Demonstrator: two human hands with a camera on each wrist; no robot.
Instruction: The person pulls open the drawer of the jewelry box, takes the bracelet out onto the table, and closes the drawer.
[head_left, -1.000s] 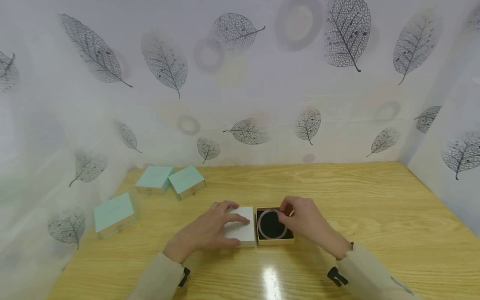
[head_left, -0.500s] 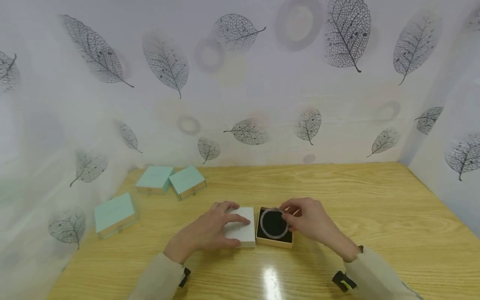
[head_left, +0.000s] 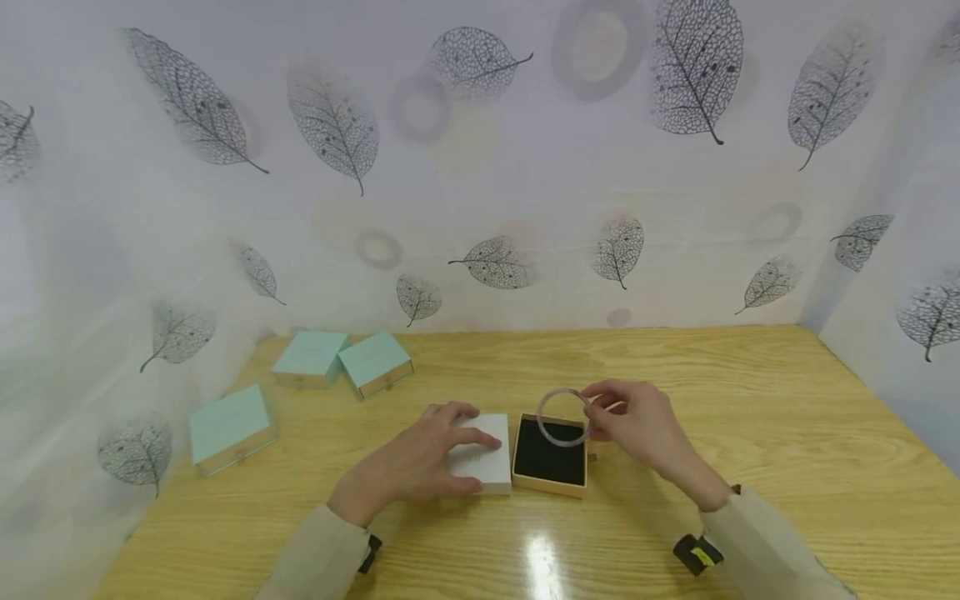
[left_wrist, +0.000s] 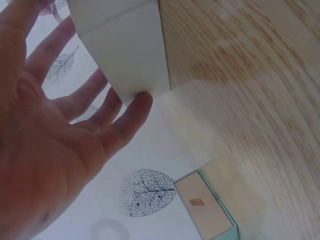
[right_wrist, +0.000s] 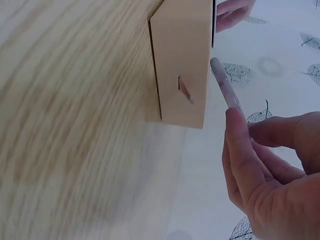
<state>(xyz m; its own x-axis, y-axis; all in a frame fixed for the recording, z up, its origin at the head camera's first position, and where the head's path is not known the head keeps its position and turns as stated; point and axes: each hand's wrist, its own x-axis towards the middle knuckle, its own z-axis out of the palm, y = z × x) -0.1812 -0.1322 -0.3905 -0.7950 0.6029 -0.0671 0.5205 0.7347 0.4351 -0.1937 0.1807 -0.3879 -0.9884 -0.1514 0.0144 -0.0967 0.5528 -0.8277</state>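
Observation:
My right hand (head_left: pixel 645 421) pinches a pale translucent bangle (head_left: pixel 540 419) between thumb and fingers. The bangle is raised and tilted over the far part of a beige box tray (head_left: pixel 550 488) with a black lining. In the right wrist view the tray's side (right_wrist: pixel 180 55) has a small pull tab, and the bangle (right_wrist: pixel 226 85) shows edge-on near its rim. My left hand (head_left: pixel 420 458) holds a white box sleeve (head_left: pixel 489 471) on the table, thumb on its near side and a finger on top. In the left wrist view the little finger presses the sleeve's end (left_wrist: pixel 125 55).
Three mint-green boxes stand at the left: one nearer (head_left: pixel 231 429), two close together at the back (head_left: pixel 310 358). A pale curtain with leaf prints (head_left: pixel 480 192) rises behind and beside the wooden table (head_left: pixel 712 392).
The bangle has come up out of the tray and tilted, as my right hand rose and moved right. The tray turned slightly, baring its black lining. My left hand stayed put.

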